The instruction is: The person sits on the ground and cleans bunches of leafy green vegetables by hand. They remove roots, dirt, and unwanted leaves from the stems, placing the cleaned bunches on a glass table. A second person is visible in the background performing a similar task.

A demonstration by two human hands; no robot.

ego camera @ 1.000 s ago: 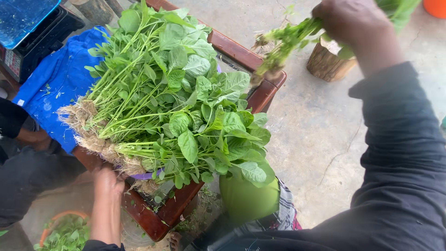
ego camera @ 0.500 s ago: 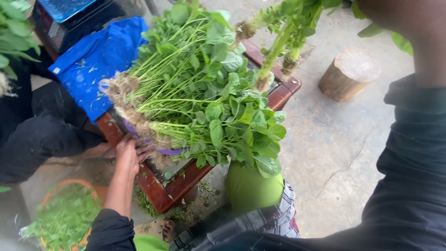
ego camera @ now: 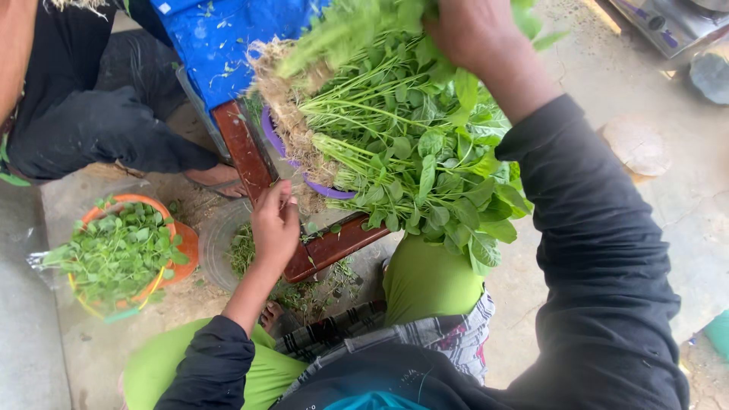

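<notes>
Head view, looking down: the right hand is closed around a blurred leafy bunch, held over a heap of smooth-leaved greens with matted, straw-like roots, piled on a red-brown wooden table. The left hand, fingers loosely curled and holding nothing, touches the table's corner. An orange round basket of leaves sits on rough concrete. The bunch's top is cut off.

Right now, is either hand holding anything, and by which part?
The right hand grips a bunch of leafy greens around its stems. The left hand holds nothing, resting at the wooden table's edge.
</notes>
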